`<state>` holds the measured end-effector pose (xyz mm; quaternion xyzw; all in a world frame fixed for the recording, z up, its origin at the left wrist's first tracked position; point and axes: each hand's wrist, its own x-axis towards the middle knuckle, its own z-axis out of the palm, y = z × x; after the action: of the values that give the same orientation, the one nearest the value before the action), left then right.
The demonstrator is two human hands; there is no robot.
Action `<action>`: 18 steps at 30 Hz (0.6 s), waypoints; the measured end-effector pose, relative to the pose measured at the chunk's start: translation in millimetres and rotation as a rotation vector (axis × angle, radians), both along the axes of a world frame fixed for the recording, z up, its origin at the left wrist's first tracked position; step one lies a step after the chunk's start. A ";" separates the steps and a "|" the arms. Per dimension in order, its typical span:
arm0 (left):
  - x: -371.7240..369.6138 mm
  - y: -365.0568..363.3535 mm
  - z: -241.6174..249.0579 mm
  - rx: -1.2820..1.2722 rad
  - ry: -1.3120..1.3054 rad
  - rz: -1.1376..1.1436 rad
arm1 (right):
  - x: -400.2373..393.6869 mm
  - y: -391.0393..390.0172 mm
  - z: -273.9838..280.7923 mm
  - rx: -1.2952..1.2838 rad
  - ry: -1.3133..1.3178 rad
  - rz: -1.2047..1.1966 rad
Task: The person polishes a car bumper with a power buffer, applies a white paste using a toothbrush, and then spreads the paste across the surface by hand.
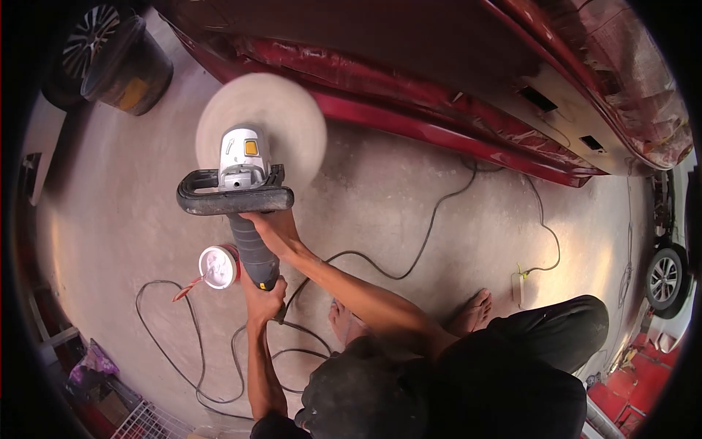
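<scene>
A car polisher [252, 245] with a grey and silver body is held out in front of me by both hands. My left hand [263, 296] wraps round its rear end by the cord. My right hand [274, 233] is closed round the body just behind the black loop handle [238, 201], its fingers partly hidden. The pale round buffing pad [292, 128] is smeared by motion, and its upper edge overlaps the dark red car sill [351, 110] in this view. Beside the polisher stands a small tub [218, 267] of whitish paste, with a reddish stick [186, 290] at its rim.
The power cord [358, 254] loops across the concrete floor around my bare feet [472, 311]. A black bucket [130, 69] stands at the upper left, by a wheel [88, 44]. Another car's wheel [665, 278] shows at the right edge. A wire rack [153, 421] lies at the lower left.
</scene>
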<state>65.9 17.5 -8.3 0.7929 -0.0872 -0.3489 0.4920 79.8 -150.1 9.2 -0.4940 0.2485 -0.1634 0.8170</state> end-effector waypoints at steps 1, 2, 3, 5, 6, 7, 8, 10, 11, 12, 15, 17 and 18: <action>-2.5 5.0 -6.7 -0.020 -0.038 -0.009 | -2.6 1.2 -3.3 -0.037 0.008 -0.049; -6.8 9.2 -13.0 -0.045 -0.071 -0.020 | -10.0 6.1 -10.2 -0.078 0.021 -0.100; -12.9 10.5 -16.1 -0.056 -0.122 -0.071 | -20.8 10.7 -19.0 -0.119 0.038 -0.155; -35.7 -5.9 -11.0 -0.148 -0.271 -0.187 | -59.7 16.1 -43.0 -0.138 0.088 -0.285; -47.3 -12.1 -8.9 -0.193 -0.343 -0.242 | -81.0 17.6 -57.9 -0.135 0.109 -0.341; -54.3 -13.9 -12.7 -0.161 -0.187 -0.325 | -106.0 16.5 -79.1 -0.053 0.058 -0.368; -61.9 -21.3 -18.5 -0.173 -0.210 -0.382 | -128.9 14.7 -107.9 0.048 -0.018 -0.386; -82.4 -41.0 -25.7 -0.201 -0.255 -0.497 | -168.4 -6.1 -110.8 0.180 -0.146 -0.377; -90.0 -54.5 -18.4 -0.134 -0.185 -0.531 | -183.8 -26.2 -79.9 0.188 -0.213 -0.328; -95.4 -69.7 -5.3 -0.064 -0.117 -0.565 | -195.3 -41.3 -55.8 0.198 -0.282 -0.278; -108.5 -99.2 9.5 0.013 -0.049 -0.659 | -215.5 -61.1 -32.6 0.119 -0.355 -0.443; -112.4 -107.0 16.2 0.025 -0.041 -0.697 | -224.1 -62.8 -34.2 0.151 -0.300 -0.463; -112.8 -106.4 16.4 0.007 -0.047 -0.683 | -227.8 -63.6 -36.7 0.170 -0.274 -0.468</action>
<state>-46.9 -88.9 8.1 0.7273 -0.3577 -0.4755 0.3420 -148.0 -213.7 -27.5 -0.3263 0.2559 -0.3914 0.8215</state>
